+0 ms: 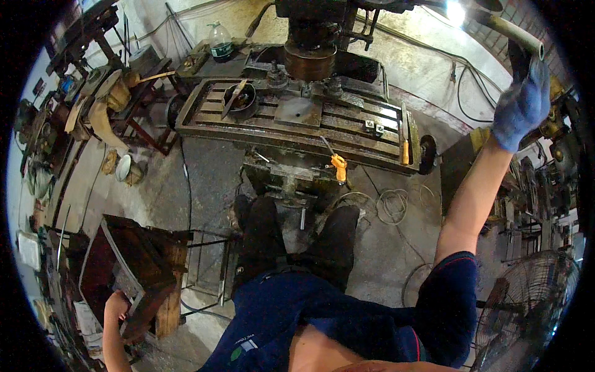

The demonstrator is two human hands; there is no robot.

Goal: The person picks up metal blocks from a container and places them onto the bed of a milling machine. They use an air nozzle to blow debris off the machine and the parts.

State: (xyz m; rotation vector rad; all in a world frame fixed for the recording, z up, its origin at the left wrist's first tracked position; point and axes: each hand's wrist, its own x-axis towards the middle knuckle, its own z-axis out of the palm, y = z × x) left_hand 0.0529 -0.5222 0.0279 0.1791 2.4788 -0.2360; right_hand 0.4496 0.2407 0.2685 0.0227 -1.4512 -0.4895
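My left hand (pixel 116 304), bare, reaches into a dark open box (pixel 137 263) at the lower left. Its fingers are curled; what they hold, if anything, is too small to make out. Raised at the upper right, my right hand (pixel 524 108) wears a blue glove and is closed on a dark lever (pixel 518 61). Just above the glove, a hollow metal pipe (pixel 511 32) juts out. In front of me stands a milling machine, its spindle head (pixel 310 46) over the slotted table (pixel 260 127). A flat plate (pixel 299 113) lies beneath the spindle.
On the machine table are a round black pan (pixel 242 105), two small metal blocks (pixel 374 128) and an orange-handled file (pixel 405 139). An orange air gun (pixel 338 166) hangs at its front edge. A coiled hose (pixel 392 208) lies on the floor. A caged fan (pixel 527 304) stands lower right.
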